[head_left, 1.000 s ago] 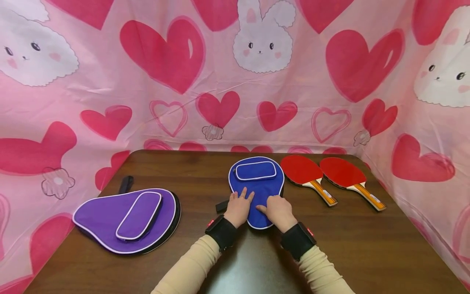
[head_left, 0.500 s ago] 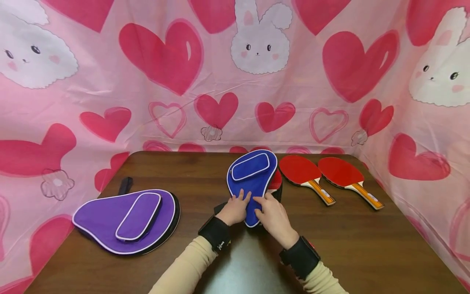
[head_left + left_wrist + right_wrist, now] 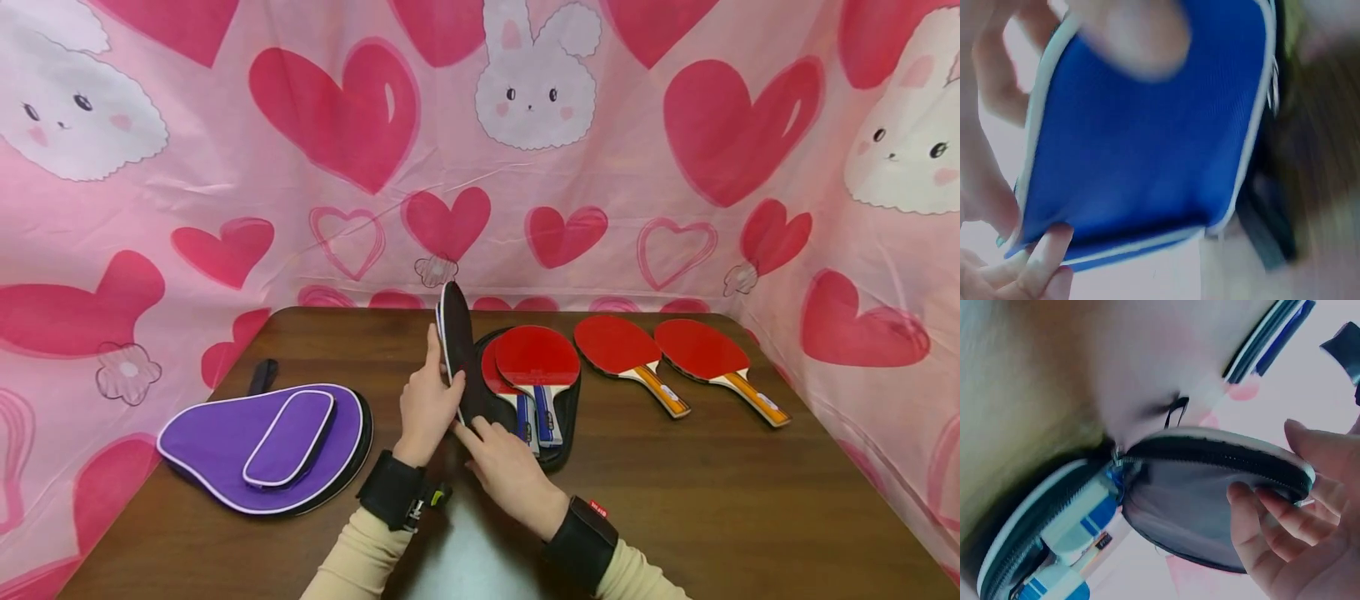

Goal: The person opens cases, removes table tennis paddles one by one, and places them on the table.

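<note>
A blue table tennis bat case [image 3: 452, 333] is unzipped, its lid tilted up nearly on edge with the dark lining facing right. My left hand [image 3: 429, 404] holds the lid, with the thumb by its dark side and the index finger along the outside. Near the narrow end, my right hand [image 3: 513, 467] pinches the lid's edge, thumb and fingers on opposite faces in the right wrist view. Two red bats [image 3: 537, 358] with blue-and-white handles overlap inside the case's black base. The lid's blue outer face [image 3: 1141, 150] fills much of the left wrist view.
A purple bat case [image 3: 217, 450] with a pocket lies at the left, its black strap [image 3: 262, 377] behind it. Two more red bats, a nearer one [image 3: 615, 346] and a farther one [image 3: 708, 350], lie to the right. A pink patterned cloth [image 3: 450, 167] hangs around the brown table [image 3: 712, 500].
The blue case's lid has swung up and leftward from lying flat, exposing the two bats inside. Both hands moved left with it, the left one higher up.
</note>
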{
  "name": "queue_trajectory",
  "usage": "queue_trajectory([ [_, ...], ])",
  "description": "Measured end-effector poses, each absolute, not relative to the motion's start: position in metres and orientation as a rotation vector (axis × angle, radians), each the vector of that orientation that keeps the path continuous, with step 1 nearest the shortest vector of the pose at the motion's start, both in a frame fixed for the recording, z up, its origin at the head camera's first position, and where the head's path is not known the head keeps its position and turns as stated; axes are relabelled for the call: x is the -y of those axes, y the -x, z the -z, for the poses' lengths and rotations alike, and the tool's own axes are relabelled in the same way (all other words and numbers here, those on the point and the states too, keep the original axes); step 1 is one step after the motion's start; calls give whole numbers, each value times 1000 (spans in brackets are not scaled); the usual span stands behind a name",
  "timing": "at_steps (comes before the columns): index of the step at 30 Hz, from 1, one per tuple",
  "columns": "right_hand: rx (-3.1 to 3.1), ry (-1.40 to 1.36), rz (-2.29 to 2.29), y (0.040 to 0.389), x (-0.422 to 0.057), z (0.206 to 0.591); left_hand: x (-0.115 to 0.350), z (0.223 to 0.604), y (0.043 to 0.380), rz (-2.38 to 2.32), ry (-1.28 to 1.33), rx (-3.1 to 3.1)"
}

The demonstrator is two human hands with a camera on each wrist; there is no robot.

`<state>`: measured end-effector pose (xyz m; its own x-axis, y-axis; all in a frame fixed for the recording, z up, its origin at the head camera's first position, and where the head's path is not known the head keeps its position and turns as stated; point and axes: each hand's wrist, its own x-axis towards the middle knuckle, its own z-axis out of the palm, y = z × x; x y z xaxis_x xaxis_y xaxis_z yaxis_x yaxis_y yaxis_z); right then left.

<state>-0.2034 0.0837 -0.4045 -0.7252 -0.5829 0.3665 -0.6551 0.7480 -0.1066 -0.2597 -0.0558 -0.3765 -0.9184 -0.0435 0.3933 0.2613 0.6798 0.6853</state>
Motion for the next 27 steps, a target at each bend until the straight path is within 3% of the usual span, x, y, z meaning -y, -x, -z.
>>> queue_trajectory([
  [14, 2910, -1014, -274, 197, -87, 407, 118, 394, 254, 803, 129, 2978],
  [27, 3024, -1089, -160, 200, -82, 413, 132, 414, 265, 768, 181, 3241],
])
